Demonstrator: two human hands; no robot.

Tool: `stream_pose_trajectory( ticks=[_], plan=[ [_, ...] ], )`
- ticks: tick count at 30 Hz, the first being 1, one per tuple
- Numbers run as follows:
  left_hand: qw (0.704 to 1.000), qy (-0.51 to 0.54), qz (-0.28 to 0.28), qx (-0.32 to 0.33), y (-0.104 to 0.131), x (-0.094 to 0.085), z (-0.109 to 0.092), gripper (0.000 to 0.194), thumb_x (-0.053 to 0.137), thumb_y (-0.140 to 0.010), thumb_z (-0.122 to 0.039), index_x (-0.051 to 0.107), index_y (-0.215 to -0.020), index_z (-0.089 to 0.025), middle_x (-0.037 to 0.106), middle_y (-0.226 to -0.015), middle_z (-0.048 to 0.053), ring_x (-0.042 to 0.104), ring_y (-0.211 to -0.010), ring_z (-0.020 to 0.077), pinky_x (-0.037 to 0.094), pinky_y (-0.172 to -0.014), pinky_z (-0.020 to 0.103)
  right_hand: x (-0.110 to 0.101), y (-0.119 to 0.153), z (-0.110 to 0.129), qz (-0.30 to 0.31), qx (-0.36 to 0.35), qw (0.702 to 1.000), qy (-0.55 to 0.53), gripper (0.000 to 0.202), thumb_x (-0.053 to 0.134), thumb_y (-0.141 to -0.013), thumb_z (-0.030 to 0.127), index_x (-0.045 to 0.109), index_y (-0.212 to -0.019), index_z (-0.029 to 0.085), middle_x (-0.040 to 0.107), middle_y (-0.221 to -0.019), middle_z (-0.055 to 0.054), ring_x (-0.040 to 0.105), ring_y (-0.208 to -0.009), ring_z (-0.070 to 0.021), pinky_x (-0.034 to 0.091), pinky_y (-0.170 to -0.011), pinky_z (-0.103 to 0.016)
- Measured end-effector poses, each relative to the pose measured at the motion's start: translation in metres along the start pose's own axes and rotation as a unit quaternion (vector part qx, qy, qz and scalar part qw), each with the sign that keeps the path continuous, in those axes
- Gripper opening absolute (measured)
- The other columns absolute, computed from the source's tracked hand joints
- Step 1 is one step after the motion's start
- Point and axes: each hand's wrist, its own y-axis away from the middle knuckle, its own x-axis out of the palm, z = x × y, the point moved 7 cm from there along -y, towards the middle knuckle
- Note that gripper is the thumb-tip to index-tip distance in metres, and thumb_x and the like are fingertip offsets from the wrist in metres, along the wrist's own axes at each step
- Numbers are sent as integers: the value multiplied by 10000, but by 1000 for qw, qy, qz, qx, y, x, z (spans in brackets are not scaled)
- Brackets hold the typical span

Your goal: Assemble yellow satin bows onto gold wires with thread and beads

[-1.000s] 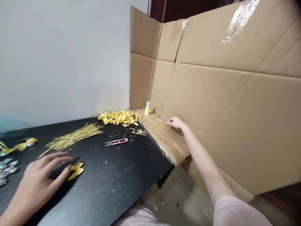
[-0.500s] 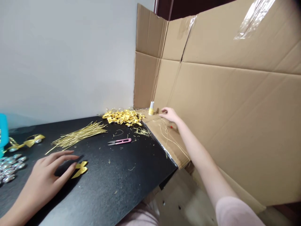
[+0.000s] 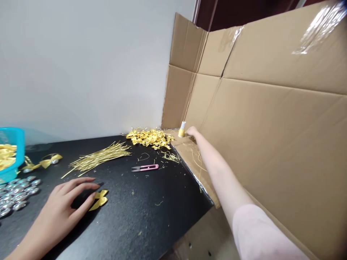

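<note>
Left hand (image 3: 58,211) flat and relaxed on the matte black tabletop (image 3: 141,220), palm down, fingers spread and loose, gripping nothing; fingertips touching a small glossy gold ribbon bow (image 3: 99,199) lying just to its right. Scattered shiny silver beads (image 3: 16,193), rounded and foil-like, just left of that hand. Farther left, at the frame edge, a turquoise plastic basket (image 3: 15,135) filled with more gold ribbon pieces (image 3: 5,154), and beside it another gold bow with loops (image 3: 45,161). Mid-table: a fanned bundle of thin, straight gold wire strands (image 3: 100,158), then pink-handled thread snips (image 3: 145,167) lying flat, blades pointing left, with short gold offcuts (image 3: 170,156) strewn nearby. Toward the back, against the pale wall, a crinkled heap of finished gold bows (image 3: 150,137). Along the right, tall creased corrugated cardboard sheets (image 3: 271,119) standing upright, with a cardboard flap (image 3: 193,159) lying over the table's edge and loose gold threads draped on it. Right arm in a pale pink sleeve (image 3: 257,234) stretched far forward over that flap; right hand (image 3: 192,131) at the far corner, fingers curled and touching or just beside a small yellow thread spool (image 3: 181,129) with a white top, standing upright on the flap. Cannot tell whether the fingers actually close on the spool.
</note>
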Motion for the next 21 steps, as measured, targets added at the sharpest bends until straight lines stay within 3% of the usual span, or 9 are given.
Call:
stream_pose_trajectory(
  ticks=[3, 6, 13, 18, 21],
  plan=[
    [1000, -7, 4, 5, -1, 1, 0, 204, 528, -698, -525, 696, -719, -412, 724, -917, 3, 669, -890, 321, 472, -830, 490, -22, -2, -1, 14, 21, 998, -50, 339, 569, -924, 334, 558, -1214, 158, 586, -1215, -93, 611, -1029, -213, 534, -860, -419],
    [1000, -13, 1, 8, -1, 0, 0, 222, 519, -709, -531, 694, -717, -396, 721, -916, 16, 668, -883, 320, 473, -825, 490, -55, -1, 9, -9, 10, 994, -109, 340, 571, -924, 337, 557, -1210, 153, 592, -1196, -91, 617, -1014, -209, 539, -849, -418],
    [997, -51, 49, 41, -1, -3, -5, 199, 552, -757, -424, 709, -848, -342, 700, -1042, 58, 641, -990, 326, 470, -877, 482, -140, 39, 70, -102, -118, 964, -214, 109, 572, -890, 189, 628, -824, 124, 709, -913, -76, 615, -732, -88, 470, -704, -214],
    [997, -15, 48, 59, -27, -14, -47, 193, 568, -787, -413, 678, -913, -318, 659, -1118, 59, 601, -1059, 317, 458, -918, 480, -178, 94, 132, -87, -278, 920, -264, 127, 594, -831, 130, 602, -704, 133, 690, -772, -38, 580, -653, -72, 449, -661, -202],
    [997, 69, 40, 23, -59, -23, -92, 258, 576, -808, -455, 655, -974, -274, 649, -1151, 61, 598, -1087, 291, 483, -904, 426, -178, 126, 163, -51, -326, 903, -277, 115, 595, -817, 148, 608, -704, 134, 682, -739, -28, 575, -644, -74, 439, -631, -200]
  ],
)
